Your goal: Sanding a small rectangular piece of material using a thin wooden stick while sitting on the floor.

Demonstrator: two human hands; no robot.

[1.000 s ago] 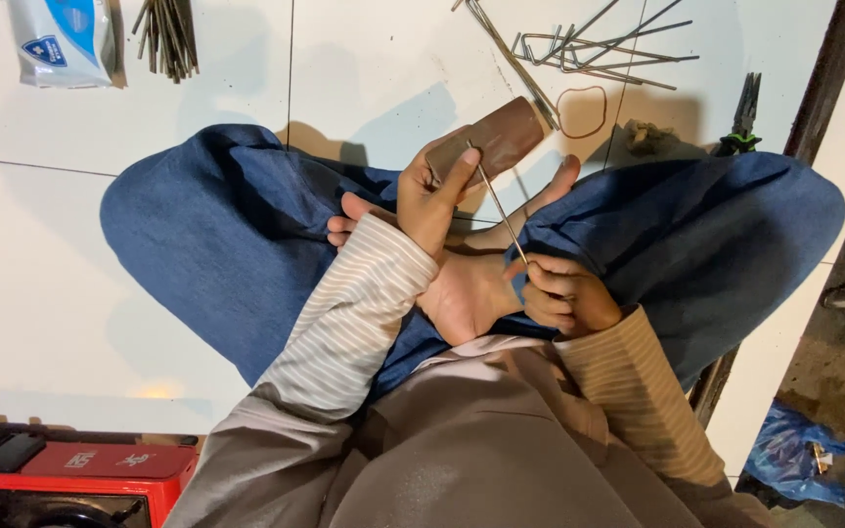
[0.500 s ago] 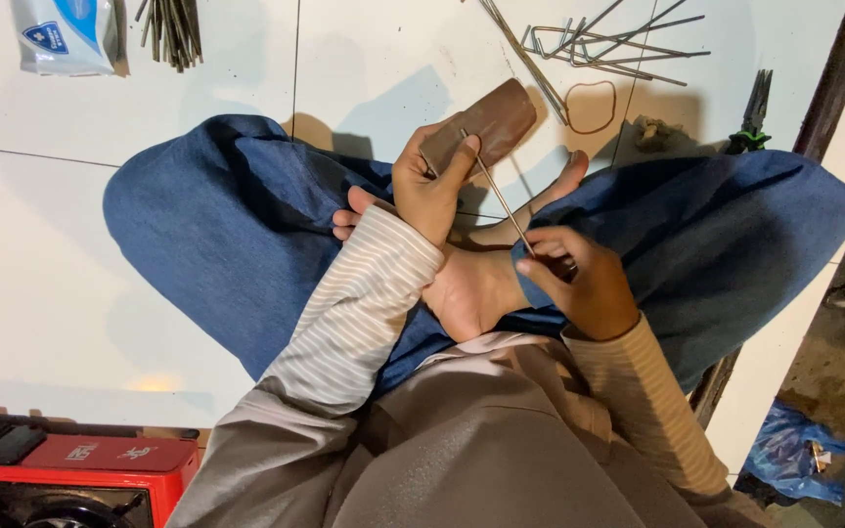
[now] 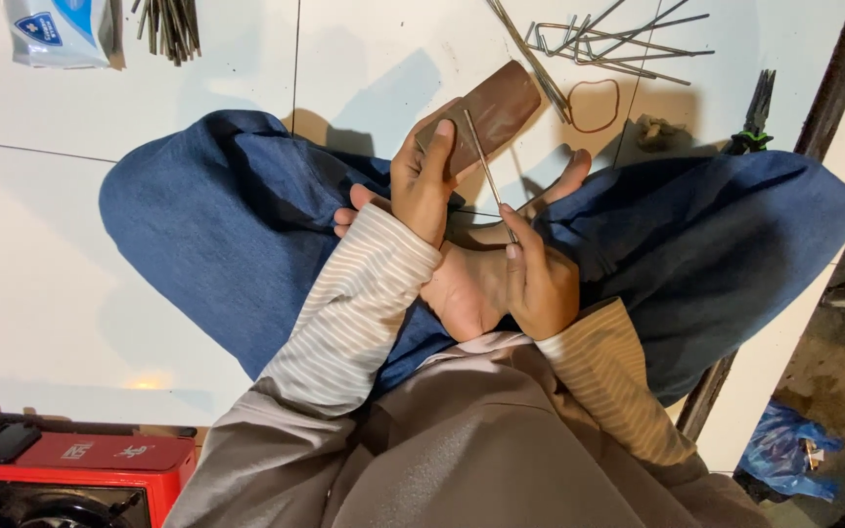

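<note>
Thin metal rod (image 3: 486, 176) lying slantwise across the face of a flat brown block (image 3: 486, 115), up in front of the crossed legs, above a bare foot (image 3: 462, 284). Looks like rubbing or sharpening on the block, judging by the contact.

Risks, as judgement: rod thin and pinched only at its lower end, so could flex or skid off the block's edge under too much push. Upper end pointing toward the left thumb and fingers, so a slip could jab them. Block held in the air, not braced on anything, so could twist in the grip. Bare foot right below, exposed if the rod drops.

Left hand (image 3: 422, 181) closed around the block's lower end, thumb on the face, fingers wrapped behind. Right hand (image 3: 535, 284) mostly curled, forefinger and thumb pinching the rod's lower end, heel of the hand resting near the foot.

Around: blue trousers (image 3: 207, 235) spread on white floor tiles (image 3: 41, 284). Loose pile of more rods and bent wire pieces (image 3: 599, 44) just beyond the block, rubber band loop (image 3: 594, 105) beside it, pliers with green grips (image 3: 757, 112) further right. Another rod bundle (image 3: 170, 24) and a white-blue packet (image 3: 59, 29) top left. Red case (image 3: 80, 469) bottom left.
</note>
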